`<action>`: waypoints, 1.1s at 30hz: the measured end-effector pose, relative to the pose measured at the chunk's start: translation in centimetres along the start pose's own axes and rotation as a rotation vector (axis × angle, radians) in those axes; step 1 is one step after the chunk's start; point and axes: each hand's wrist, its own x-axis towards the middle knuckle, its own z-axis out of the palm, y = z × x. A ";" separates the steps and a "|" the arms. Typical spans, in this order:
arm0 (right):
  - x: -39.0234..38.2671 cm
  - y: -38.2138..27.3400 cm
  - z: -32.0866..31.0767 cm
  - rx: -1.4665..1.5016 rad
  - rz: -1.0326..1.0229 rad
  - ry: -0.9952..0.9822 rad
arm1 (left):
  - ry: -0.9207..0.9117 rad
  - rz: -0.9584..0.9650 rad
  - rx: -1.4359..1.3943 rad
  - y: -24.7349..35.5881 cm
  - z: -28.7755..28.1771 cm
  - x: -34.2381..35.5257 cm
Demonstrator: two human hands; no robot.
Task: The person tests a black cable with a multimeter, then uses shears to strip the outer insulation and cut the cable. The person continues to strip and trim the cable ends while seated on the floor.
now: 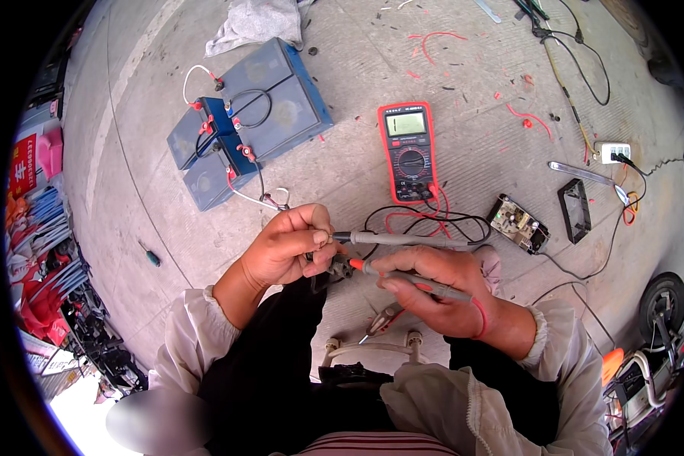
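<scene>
My left hand (290, 245) is closed, its thumb and fingers pinching the front end of a grey test probe with a black collar (391, 239). Below those fingertips is a small dark connector-like piece (337, 266), partly hidden by the hand. My right hand (441, 285) grips a second grey test probe with a red collar (365, 266), pointing left at the dark piece; whether its tip touches cannot be made out. Black and red leads (441, 220) run from the probes' side to a red-cased multimeter (408, 152), lying face up with its display lit.
Blue-grey batteries (270, 95) joined by wires stand at the far left, near a grey cloth (254, 24). To the right lie an opened circuit board (518, 224), a black casing (574, 210), tweezers (581, 172) and a white power strip (614, 153). A screwdriver (153, 258) lies left.
</scene>
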 end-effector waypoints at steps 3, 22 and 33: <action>0.1 0.1 0.2 -0.024 -0.028 0.024 | -0.001 0.005 -0.015 -0.2 -0.1 0.1; -0.2 0.1 0.0 0.155 0.134 0.063 | 0.033 -0.007 0.008 -0.1 0.0 0.1; 0.1 0.4 0.2 -0.081 -0.034 0.042 | 0.028 0.008 0.015 -0.1 -0.2 0.1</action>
